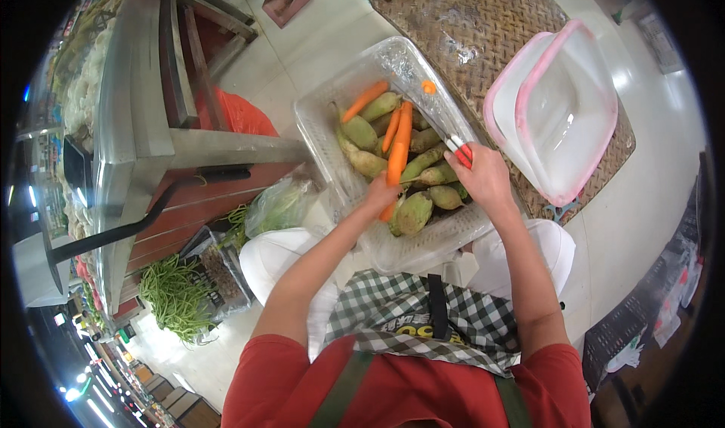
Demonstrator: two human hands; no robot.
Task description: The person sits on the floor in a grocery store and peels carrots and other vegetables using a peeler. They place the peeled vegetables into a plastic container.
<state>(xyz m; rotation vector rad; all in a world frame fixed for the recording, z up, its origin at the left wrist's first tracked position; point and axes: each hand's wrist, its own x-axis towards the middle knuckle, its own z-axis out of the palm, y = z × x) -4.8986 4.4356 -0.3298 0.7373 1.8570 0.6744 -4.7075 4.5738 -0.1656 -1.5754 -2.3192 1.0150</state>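
Note:
My left hand [380, 197] grips a carrot [397, 159], which points away from me over a white plastic crate [391, 252]. In my right hand [484, 176] is a small knife [460, 149] with a red and white handle; its thin blade lies near the crate's right wall and is hard to make out. Green radishes [415, 212] fill much of the crate. Further carrots [365, 101] rest on top of them. A small orange carrot piece [429, 86] sits toward the crate's far end.
Nested white basins with pink rims [566, 116] stand on a rusty tread-plate platform [453, 15] at right. A metal-framed vegetable stand [226, 145] rises at left. Beside it lie long green beans [175, 298] and a bagged green vegetable [280, 207]. A pink plastic container [288, 0] is on the floor.

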